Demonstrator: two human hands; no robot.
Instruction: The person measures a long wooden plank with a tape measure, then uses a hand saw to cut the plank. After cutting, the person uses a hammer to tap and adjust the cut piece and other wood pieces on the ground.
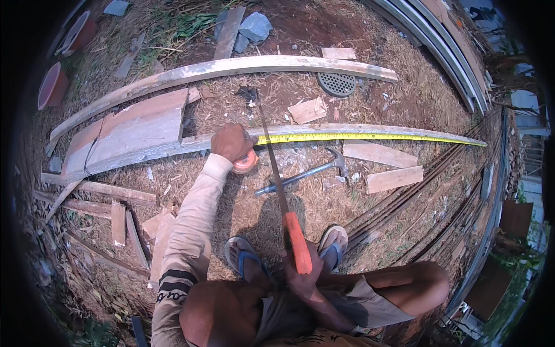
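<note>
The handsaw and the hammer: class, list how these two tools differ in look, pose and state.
The handsaw has an orange handle and a long thin blade; the hammer is grey metal with a claw head. The handsaw is held in the right hand, its blade crossing the plank; the hammer lies untouched on the ground. The handsaw points away from the person; the hammer lies slantwise. Both are hand tools.

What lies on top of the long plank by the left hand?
A yellow tape runs along the plank; the saw crosses it. The left hand covers most of the orange tape case.
</note>
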